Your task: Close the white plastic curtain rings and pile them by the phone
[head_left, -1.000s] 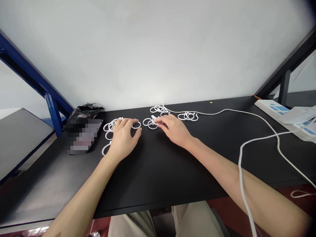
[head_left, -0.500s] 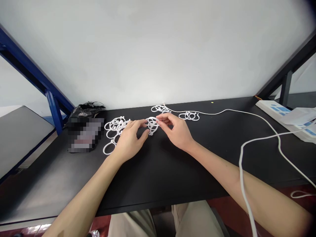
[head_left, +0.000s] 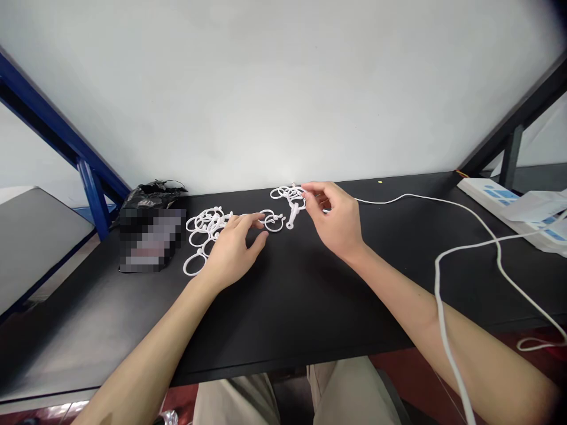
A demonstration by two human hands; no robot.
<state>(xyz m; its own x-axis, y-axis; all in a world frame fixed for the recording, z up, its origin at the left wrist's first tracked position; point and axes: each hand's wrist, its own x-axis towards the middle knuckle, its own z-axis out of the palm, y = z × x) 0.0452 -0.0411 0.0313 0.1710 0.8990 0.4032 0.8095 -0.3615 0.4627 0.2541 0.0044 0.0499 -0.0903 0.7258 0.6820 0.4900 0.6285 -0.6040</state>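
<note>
Several white plastic rings lie on the black table. One heap of rings sits to the left, and a smaller cluster is near the wall. My left hand rests on the table beside the left heap. Its fingers are spread, and the index tip touches a pair of rings. My right hand is raised a little above the table. Its thumb and index finger pinch a white ring with a stem, which hangs down toward the table.
A crumpled black bag and a blurred packet lie at the left. A white cable runs across the right side and over my right forearm. A white power strip sits at the far right. A blue frame leg stands at the left.
My right hand has lifted a stemmed ring away from the middle cluster and moved it right and toward the wall. My left hand let the cluster down and stayed beside it.
</note>
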